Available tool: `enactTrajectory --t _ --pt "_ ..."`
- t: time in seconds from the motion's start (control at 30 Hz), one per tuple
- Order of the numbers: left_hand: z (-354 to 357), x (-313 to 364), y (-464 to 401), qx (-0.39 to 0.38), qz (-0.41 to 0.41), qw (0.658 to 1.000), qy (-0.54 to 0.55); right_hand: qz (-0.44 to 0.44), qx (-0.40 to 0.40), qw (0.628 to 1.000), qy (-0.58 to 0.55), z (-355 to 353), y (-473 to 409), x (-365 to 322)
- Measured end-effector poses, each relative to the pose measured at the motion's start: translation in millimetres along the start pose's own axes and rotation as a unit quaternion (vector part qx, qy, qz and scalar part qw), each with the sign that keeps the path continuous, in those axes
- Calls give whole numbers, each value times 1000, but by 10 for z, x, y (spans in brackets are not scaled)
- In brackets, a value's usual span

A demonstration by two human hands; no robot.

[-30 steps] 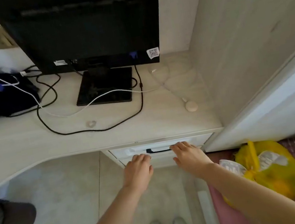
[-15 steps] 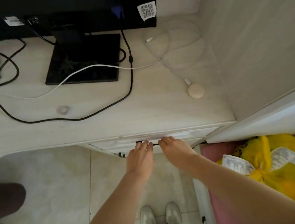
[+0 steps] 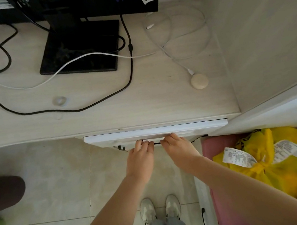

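A white drawer sits under the front edge of the pale wooden desk, with its top edge showing as a bright strip. A thin dark handle runs across the drawer front. My left hand and my right hand lie side by side at this handle. The fingers of both bend over it, and the fingertips are hidden below the drawer front. A short piece of the handle shows between the two hands.
On the desk stand a black monitor, black and white cables, and a round beige puck. A wooden side panel closes the right. A yellow bag lies on a pink seat. Another person's leg is at the left.
Both hands moved together from flat on the drawer front onto the handle. The view tilted down and closer to the desk, and the drawer's top edge now shows as a bright strip.
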State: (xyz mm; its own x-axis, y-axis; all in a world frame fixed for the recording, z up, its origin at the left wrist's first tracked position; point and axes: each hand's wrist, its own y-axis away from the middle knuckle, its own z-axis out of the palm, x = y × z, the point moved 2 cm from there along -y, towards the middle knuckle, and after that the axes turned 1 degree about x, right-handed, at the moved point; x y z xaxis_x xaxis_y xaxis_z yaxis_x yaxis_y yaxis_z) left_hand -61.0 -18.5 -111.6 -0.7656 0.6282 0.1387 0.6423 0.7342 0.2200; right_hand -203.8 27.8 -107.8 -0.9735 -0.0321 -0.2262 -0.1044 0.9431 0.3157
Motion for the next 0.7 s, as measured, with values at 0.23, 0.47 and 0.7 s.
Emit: enactTrajectory --t 0.23,0.47,0.7 --pt "-21 100 326 -79 -17 995 50 14 -40 999 -18 69 309 -163" --pt "-395 126 510 40 -46 987 147 52 -74 995 -38 53 580 -369" --pt "-434 -174 530 111 -5 991 80 73 -89 992 -60 132 778 -472"
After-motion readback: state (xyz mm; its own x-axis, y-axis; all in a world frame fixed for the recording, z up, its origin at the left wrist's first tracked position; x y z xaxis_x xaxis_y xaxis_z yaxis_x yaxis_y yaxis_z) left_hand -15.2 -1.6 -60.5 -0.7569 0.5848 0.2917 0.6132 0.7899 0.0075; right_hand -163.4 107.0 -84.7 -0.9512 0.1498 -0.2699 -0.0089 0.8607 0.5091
